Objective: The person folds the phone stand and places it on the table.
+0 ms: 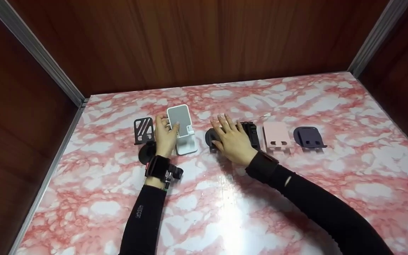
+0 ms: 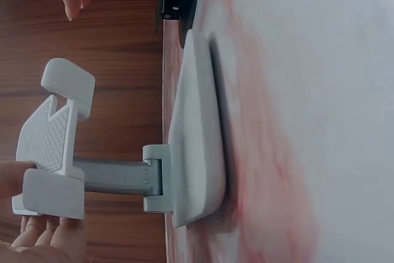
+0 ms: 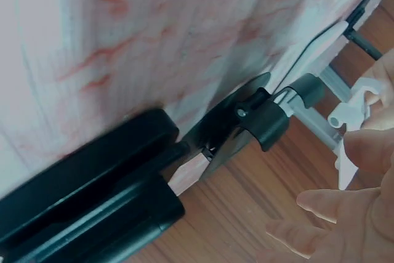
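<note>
A white phone stand [image 1: 187, 146] with a grey pad [image 1: 180, 118] stands unfolded on the table. My left hand [image 1: 165, 139] grips the side of its tilted holder, thumb on the front and fingers behind, as the left wrist view shows of the white phone stand [image 2: 196, 133]. Its base rests on the tabletop. Over a round-based black phone stand [image 1: 210, 136] and a bulky black stand [image 1: 252, 132], my right hand [image 1: 237, 146] is held with fingers extended. In the right wrist view these fingers [image 3: 292, 235] are spread, apart from the black phone stand [image 3: 265, 118].
A slotted black phone stand [image 1: 143, 131] stands left of my left hand, its round base [image 1: 146, 154] partly behind the wrist. To the right lie a pink stand [image 1: 276, 132] and a dark purple one [image 1: 310, 137]. Wooden panels [image 1: 204, 42] enclose the marbled table [image 1: 94, 170].
</note>
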`<state>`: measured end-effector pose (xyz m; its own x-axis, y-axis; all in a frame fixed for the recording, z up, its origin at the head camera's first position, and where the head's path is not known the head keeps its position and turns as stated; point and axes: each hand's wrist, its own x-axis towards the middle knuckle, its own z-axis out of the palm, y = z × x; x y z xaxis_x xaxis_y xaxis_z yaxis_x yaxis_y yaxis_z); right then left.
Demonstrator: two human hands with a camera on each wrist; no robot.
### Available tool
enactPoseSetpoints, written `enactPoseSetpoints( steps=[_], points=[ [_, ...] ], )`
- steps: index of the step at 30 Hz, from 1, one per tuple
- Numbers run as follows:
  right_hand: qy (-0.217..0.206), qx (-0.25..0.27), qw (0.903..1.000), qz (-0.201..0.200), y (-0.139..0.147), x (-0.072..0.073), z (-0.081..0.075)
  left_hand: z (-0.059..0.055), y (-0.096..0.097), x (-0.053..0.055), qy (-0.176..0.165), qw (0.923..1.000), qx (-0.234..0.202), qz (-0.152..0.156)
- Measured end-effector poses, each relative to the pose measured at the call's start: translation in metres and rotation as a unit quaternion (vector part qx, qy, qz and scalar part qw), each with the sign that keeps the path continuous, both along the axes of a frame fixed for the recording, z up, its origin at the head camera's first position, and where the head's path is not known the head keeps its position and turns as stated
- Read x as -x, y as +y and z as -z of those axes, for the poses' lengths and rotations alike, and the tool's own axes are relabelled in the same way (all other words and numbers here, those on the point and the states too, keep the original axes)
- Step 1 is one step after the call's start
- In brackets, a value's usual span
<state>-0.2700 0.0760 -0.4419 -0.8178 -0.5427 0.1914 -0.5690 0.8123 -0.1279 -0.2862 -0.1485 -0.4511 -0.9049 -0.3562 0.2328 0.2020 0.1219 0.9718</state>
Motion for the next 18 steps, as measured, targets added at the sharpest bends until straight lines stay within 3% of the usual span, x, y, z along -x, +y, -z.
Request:
enactPoseSetpoints(
  steps=[6, 12, 18],
  points=[
    [-0.009, 0.004, 0.9999, -0.007, 0.001, -0.004, -0.004, -0.001, -0.004, 0.000, -0.013, 0.9951, -0.096, 0.019],
    [-0.018, 0.002, 0.9997, -0.016, 0.003, -0.007, -0.005, -0.006, -0.005, -0.004, -0.035, 0.9912, -0.123, 0.031],
    [-0.044, 0.025, 0.9986, -0.018, 0.006, -0.009, -0.011, -0.017, 0.001, -0.014, -0.048, 0.9848, -0.157, 0.057]
  ],
)
